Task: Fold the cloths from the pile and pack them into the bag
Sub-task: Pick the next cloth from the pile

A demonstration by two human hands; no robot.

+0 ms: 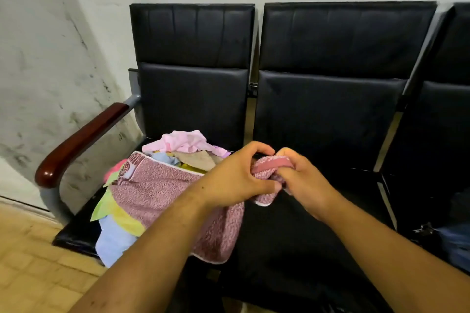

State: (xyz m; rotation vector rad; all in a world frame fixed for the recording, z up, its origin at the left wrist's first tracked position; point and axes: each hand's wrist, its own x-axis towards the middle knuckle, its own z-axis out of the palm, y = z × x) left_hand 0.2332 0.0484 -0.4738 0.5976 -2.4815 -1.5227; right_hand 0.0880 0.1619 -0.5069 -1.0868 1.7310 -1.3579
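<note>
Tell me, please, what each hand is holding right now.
The left hand holds one end of the pink towel.
The right hand grips that same end.

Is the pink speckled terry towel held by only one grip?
No, the left grip and the right grip both pinch one end of the pink speckled terry towel.
</note>
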